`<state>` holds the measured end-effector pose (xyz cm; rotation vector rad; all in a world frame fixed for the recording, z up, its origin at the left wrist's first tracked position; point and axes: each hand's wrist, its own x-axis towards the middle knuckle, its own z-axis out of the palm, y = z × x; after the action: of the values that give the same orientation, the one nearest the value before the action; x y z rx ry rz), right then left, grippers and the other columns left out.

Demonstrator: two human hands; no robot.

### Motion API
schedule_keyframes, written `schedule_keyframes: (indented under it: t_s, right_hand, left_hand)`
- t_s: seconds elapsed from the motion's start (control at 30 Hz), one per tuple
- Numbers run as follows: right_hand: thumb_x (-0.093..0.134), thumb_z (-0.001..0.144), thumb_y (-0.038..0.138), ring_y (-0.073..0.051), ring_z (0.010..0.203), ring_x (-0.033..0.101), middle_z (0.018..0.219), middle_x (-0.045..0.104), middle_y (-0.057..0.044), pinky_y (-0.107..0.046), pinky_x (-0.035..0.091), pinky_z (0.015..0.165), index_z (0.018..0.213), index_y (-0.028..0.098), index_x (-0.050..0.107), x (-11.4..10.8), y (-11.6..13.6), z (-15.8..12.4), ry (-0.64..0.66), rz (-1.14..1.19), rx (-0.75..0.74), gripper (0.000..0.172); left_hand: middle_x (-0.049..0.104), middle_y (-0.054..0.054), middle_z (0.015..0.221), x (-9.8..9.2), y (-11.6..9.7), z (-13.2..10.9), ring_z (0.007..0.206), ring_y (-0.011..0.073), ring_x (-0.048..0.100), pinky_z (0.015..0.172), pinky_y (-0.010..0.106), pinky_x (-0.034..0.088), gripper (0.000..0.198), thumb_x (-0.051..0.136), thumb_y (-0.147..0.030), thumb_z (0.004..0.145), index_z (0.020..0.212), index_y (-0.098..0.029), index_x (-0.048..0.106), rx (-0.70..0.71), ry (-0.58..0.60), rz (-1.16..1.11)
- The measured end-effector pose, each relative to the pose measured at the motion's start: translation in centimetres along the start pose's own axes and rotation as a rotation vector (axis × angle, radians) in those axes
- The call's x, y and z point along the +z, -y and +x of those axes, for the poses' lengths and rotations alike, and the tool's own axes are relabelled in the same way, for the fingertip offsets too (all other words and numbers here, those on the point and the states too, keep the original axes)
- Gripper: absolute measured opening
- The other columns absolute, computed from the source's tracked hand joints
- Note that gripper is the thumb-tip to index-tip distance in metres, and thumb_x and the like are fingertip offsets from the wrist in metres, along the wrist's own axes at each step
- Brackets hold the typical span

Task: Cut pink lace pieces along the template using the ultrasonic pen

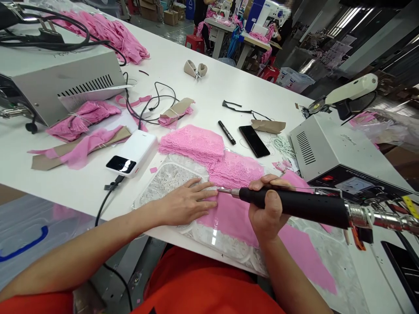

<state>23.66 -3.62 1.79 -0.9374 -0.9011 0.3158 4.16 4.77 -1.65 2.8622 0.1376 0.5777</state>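
Note:
My left hand lies flat with fingers spread on the worn clear mat, its fingertips at the edge of the pink fabric. In my right hand is a black handpiece, gripped around its thick barrel. Its thin metal tip points left and sits right by my left fingertips; whether it touches the fabric I cannot tell. Just beyond lie two stacks of pink lace pieces, a left lace stack and a right lace stack. Another pink piece rests under my right forearm.
Grey control boxes stand at left and right. Around the mat are a white power bank with cables, a marker, a phone and pink bundles. Other people sit near sewing machines behind.

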Motion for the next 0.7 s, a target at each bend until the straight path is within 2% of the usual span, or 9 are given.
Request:
schedule_keyframes:
  t_s: [0.17, 0.3, 0.5, 0.7]
  right_hand:
    - [0.062, 0.078, 0.023, -0.009, 0.066, 0.057, 0.089, 0.055, 0.003, -0.033, 0.050, 0.069, 0.088, 0.023, 0.056, 0.4, -0.1, 0.1, -0.006, 0.014, 0.003, 0.012]
    - [0.061, 0.076, 0.025, -0.009, 0.063, 0.056, 0.090, 0.056, 0.002, -0.031, 0.049, 0.065, 0.092, 0.022, 0.057, -0.1, 1.0, 1.2, -0.088, 0.011, -0.013, 0.016]
    - [0.060, 0.073, 0.026, -0.009, 0.059, 0.054, 0.085, 0.056, 0.002, -0.029, 0.047, 0.060, 0.086, 0.021, 0.058, -4.4, 4.1, 2.8, -0.228, -0.060, -0.041, 0.015]
    - [0.062, 0.070, 0.025, -0.009, 0.057, 0.053, 0.083, 0.057, 0.002, -0.028, 0.046, 0.057, 0.084, 0.020, 0.059, -7.7, 4.3, 1.8, -0.329, -0.037, 0.029, 0.015]
  left_hand:
    - [0.057, 0.006, 0.139, -0.1, 0.1, 0.0, 0.137, 0.0284, 0.044, 0.114, 0.046, 0.032, 0.030, 0.044, -0.029, 0.101, 0.122, -0.021, 0.064, 0.018, 0.023, 0.022]
    - [0.056, 0.006, 0.141, -0.6, 0.4, -0.1, 0.136, 0.0274, 0.045, 0.114, 0.044, 0.032, 0.030, 0.046, -0.027, 0.101, 0.123, -0.022, 0.064, 0.032, 0.037, 0.029]
    - [0.062, 0.008, 0.133, -1.5, -0.3, 0.9, 0.128, 0.0247, 0.054, 0.109, 0.041, 0.039, 0.030, 0.042, -0.018, 0.101, 0.120, -0.017, 0.066, 0.103, -0.011, 0.072]
    - [0.069, 0.008, 0.120, 0.2, -2.8, 4.6, 0.114, 0.0227, 0.062, 0.099, 0.038, 0.046, 0.029, 0.041, -0.018, 0.102, 0.109, -0.015, 0.069, 0.219, -0.029, 0.022]
